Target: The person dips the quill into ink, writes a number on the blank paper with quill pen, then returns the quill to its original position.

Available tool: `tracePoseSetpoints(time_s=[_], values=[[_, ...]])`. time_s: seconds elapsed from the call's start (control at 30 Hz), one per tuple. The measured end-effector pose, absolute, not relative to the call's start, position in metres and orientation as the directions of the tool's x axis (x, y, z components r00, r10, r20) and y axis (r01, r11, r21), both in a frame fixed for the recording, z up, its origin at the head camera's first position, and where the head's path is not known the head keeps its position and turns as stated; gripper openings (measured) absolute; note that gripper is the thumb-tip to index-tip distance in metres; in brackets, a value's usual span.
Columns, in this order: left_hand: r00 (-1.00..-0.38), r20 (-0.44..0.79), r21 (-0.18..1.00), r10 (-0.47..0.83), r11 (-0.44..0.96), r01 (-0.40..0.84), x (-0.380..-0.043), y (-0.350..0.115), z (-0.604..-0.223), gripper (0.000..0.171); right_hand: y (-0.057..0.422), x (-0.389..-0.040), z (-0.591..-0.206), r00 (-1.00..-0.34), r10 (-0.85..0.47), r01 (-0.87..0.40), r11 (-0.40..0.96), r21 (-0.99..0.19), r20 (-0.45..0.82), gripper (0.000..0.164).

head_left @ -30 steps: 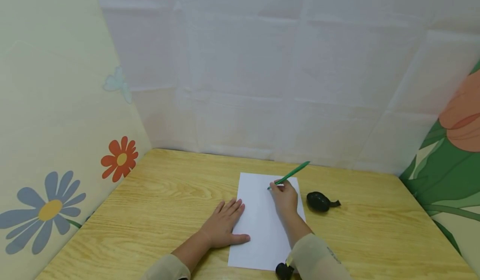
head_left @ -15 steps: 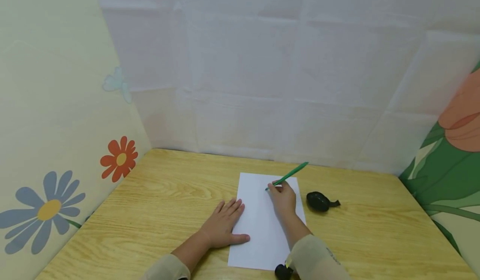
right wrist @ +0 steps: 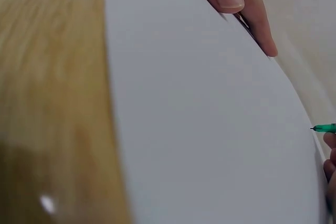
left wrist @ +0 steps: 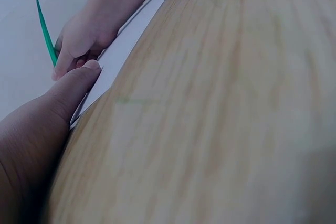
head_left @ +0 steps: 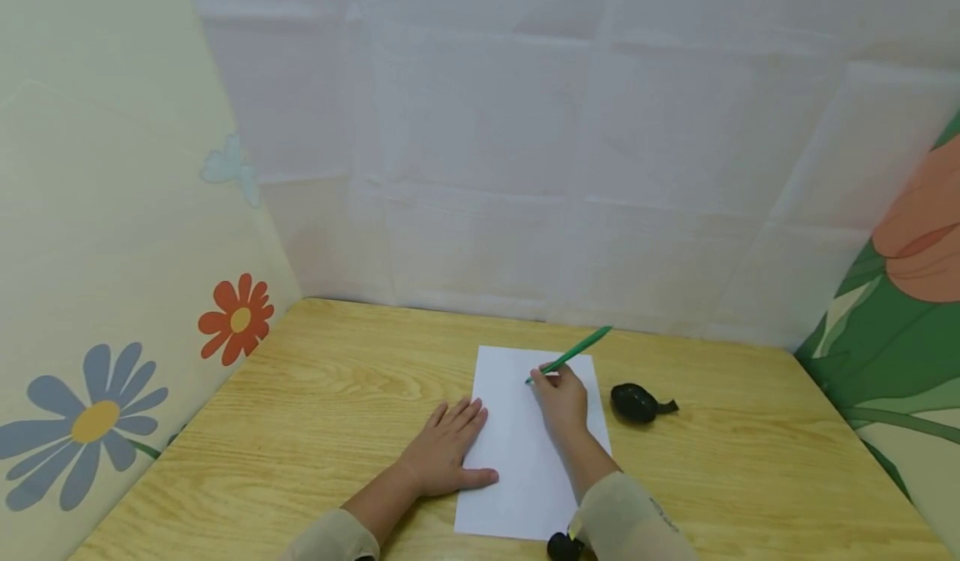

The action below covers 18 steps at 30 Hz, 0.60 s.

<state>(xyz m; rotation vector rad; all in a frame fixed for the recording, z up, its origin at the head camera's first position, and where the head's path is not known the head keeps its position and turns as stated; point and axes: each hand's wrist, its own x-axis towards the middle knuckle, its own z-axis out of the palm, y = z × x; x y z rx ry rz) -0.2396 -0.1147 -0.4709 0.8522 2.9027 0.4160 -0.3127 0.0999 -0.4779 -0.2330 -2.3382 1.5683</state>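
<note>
Currently, a green pen (head_left: 581, 347) is pinched between the thumb and fingers of the right hand (head_left: 564, 404). The pen is held slanted, tip down over the upper part of a white sheet of paper (head_left: 510, 444), back end pointed up to the right, past the paper's far edge in the head view. Whether the paper is touched by the tip can't be told for sure. The left hand (head_left: 444, 457) is laid flat, fingers spread, nothing gripped; the paper's left edge is covered by it and the thumb is rested on the sheet. Both forearms are partly covered by beige sleeves (head_left: 626, 511). The paper is placed lengthwise on a wood-grain table (head_left: 337, 378), near its middle. Just right of the paper, apart from it, a rounded black object (head_left: 633, 403) with a narrow tail is seen lying on the table. By the paper's near right corner, a smaller dark object (head_left: 564, 547) is seen beside the right sleeve, partly cut off. Behind the table, a creased white cloth (head_left: 480, 127) is hung; at the left, a red flower (head_left: 238, 319) is printed on the wall.
</note>
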Motion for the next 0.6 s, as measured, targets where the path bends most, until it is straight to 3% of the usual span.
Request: tracePoseSetpoints(time_s=[0.6], values=[[-0.841,0.004,0.284,0.541,0.806,0.52,-0.2411,-0.1145,-0.4729,0.096,0.0952,-0.3053,-0.4764,-0.949,0.275,-0.033,0.402,-0.915,0.155,0.019]])
